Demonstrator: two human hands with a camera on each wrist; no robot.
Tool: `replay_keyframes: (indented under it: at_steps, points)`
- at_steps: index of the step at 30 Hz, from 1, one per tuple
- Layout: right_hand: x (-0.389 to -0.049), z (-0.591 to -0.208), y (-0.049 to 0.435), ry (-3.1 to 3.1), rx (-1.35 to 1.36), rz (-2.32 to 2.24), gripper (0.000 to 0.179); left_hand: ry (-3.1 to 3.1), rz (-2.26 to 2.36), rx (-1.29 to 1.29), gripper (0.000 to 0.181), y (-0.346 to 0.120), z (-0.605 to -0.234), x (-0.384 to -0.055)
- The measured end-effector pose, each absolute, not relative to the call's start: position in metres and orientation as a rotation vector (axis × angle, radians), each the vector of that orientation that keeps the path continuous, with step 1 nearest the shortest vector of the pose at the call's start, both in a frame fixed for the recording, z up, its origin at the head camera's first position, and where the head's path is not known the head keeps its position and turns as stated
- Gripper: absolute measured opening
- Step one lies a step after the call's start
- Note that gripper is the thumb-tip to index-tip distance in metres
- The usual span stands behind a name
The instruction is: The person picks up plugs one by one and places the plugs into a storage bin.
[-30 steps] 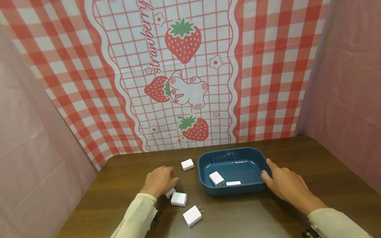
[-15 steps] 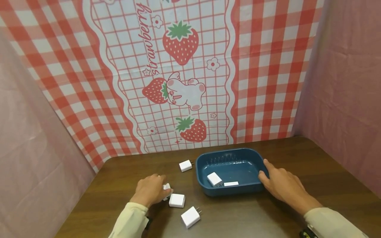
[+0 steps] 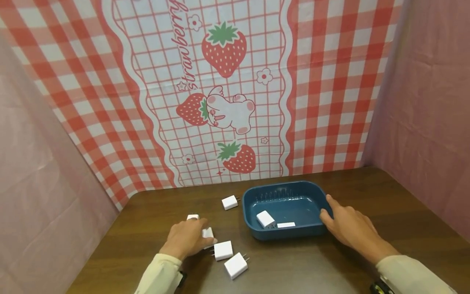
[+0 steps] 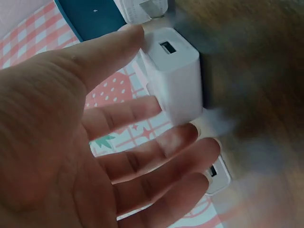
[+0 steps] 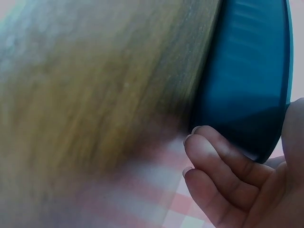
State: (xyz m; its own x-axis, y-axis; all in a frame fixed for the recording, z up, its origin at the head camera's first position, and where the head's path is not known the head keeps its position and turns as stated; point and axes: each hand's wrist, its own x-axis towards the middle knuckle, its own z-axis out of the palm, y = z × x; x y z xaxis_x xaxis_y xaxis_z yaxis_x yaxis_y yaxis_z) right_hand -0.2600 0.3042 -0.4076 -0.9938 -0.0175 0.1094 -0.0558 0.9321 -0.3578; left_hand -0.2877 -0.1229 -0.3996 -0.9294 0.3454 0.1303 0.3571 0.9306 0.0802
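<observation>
1. Left hand [image 3: 185,237]: fingers about white charger [image 4: 181,85] over table [image 3: 293,267]; whether pinching, cannot tell.
2. Right hand [image 3: 351,225]: grasping blue tray [image 3: 293,233].
3. Step, apparently: pick-up; next calls for secure pinch, lift trayward.

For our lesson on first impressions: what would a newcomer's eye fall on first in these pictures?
Probably the strawberry cloth hanging behind the table. Next, the blue tray on the table, with a white charger inside and the right hand at its right end. Left of it, more chargers lie beside the left hand.
</observation>
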Motion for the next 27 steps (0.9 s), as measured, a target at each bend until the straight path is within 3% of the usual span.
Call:
replay_keyframes:
  at_steps: [4, 10, 27]
  points:
    - [-0.259, -0.407, 0.305, -2.998, 0.056, 0.57, 0.071, -2.956, -0.188, -0.595, 0.04, -0.124, -0.401, -0.286]
    - [-0.261, -0.407, 0.306, -3.009, 0.039, 0.548, 0.071, -2.915, -0.198, -0.633, 0.042, -0.125, -0.405, -0.286]
    - [-0.262, -0.405, 0.306, -3.05, 0.017, 0.566, 0.073, -2.843, -0.104, -0.592, 0.019, -0.127, -0.412, -0.292]
